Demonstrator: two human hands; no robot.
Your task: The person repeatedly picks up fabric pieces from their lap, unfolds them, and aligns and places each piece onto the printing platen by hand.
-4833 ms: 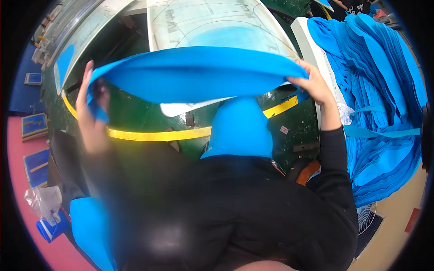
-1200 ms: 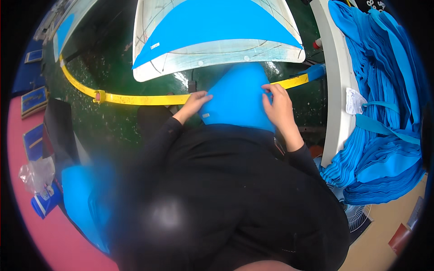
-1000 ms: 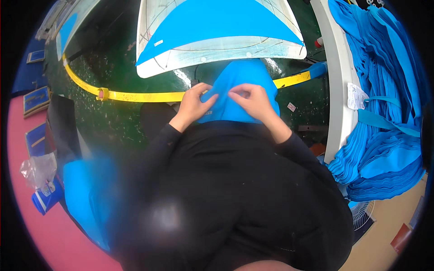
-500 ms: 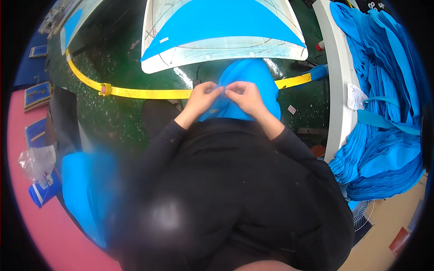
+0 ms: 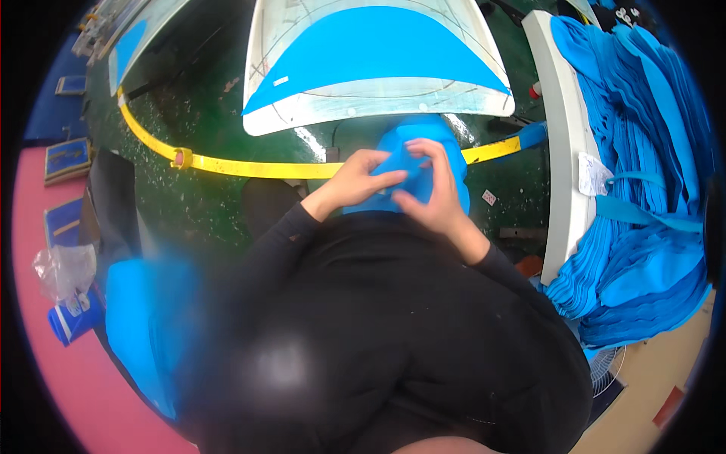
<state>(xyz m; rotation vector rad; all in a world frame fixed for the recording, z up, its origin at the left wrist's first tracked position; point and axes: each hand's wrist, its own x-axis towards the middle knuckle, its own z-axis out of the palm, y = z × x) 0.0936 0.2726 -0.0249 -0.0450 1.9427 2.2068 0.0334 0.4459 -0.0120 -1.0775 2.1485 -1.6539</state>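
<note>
Blue fabric piece [image 5: 423,170] held at desk [image 5: 189,197] near edge, long axis running away from body, soft, matte, rounded top. Pinched by left hand [image 5: 361,180] and right hand [image 5: 427,193] (fingertips together). Yellow tape [image 5: 249,168] crossing beneath.

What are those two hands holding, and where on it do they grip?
Both the left hand and right hand pinch a blue fabric piece with their fingers near its middle, close to the body.

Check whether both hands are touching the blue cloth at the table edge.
Touching. The head view shows the left hand and right hand both pinching folds of the blue cloth, fingers pressed into it.
</note>
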